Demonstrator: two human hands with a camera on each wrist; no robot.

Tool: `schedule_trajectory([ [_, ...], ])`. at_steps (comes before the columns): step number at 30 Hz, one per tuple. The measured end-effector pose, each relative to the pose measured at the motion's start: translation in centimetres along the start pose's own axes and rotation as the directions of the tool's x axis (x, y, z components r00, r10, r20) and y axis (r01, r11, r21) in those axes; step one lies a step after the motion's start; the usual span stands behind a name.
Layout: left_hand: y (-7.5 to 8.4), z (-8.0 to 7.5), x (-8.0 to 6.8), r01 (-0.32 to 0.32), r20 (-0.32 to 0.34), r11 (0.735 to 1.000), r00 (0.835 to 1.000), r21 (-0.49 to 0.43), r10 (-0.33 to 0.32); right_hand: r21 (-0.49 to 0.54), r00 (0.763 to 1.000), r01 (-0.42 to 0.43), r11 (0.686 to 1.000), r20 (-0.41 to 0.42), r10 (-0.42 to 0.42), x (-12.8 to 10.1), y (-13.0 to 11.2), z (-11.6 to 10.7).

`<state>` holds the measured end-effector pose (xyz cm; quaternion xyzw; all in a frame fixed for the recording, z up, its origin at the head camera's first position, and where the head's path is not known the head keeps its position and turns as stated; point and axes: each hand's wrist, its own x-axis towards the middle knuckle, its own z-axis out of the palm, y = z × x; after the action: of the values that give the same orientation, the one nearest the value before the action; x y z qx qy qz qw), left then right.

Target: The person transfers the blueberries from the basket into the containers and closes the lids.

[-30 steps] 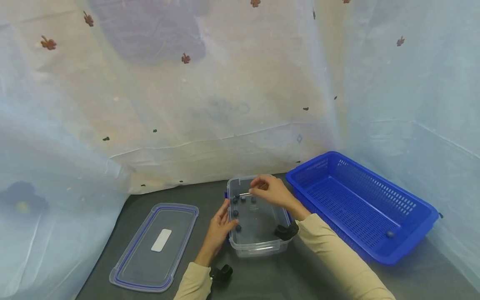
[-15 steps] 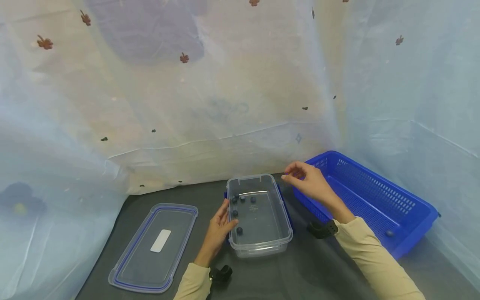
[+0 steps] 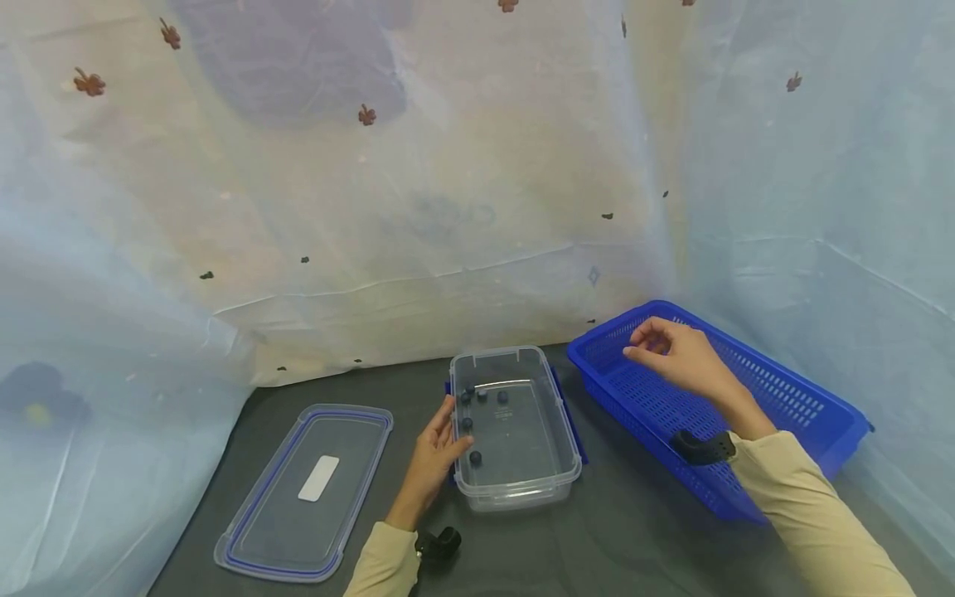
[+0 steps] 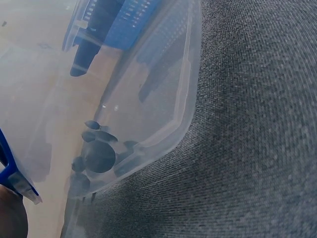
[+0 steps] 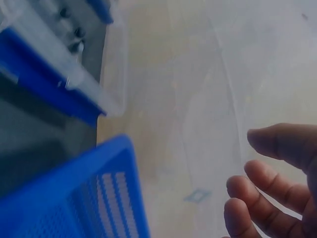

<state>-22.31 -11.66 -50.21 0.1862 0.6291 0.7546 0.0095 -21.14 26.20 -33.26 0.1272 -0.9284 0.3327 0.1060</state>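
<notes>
A clear plastic container (image 3: 515, 497) stands on the dark table and holds several small dark blue balls (image 3: 475, 457). My left hand (image 3: 457, 427) rests against its left wall, fingers fairly straight. The left wrist view shows the container (image 4: 148, 99) close up, with a dark ball (image 4: 99, 156) behind the wall. My right hand (image 3: 634, 348) hovers over the near-left end of the blue basket (image 3: 791, 398), fingers loosely curled. In the right wrist view its fingers (image 5: 277, 144) stand apart with nothing between them, above the basket (image 5: 89, 198).
The container's clear lid (image 3: 306, 489), blue-edged with a white label, lies flat to the left. A pale printed sheet hangs behind and to both sides of the table. Bare dark table (image 3: 597, 547) shows in front of the container.
My right hand has lifted out of the clear container and moved right until it is over the blue basket. The left hand and the container have stayed in place.
</notes>
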Motion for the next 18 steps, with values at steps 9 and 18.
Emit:
schedule_trajectory([
  [9,0.0,0.0,0.0,0.004,-0.005,1.0,1.0,0.004,-0.004,-0.01,0.992,-0.091,0.996,0.085,0.092,-0.8,3.3,-1.4],
  [18,0.2,0.1,0.0,0.016,-0.016,1.0,1.0,0.013,-0.016,-0.167,0.977,-0.203,0.965,0.027,0.211,-1.6,7.0,-1.7],
])
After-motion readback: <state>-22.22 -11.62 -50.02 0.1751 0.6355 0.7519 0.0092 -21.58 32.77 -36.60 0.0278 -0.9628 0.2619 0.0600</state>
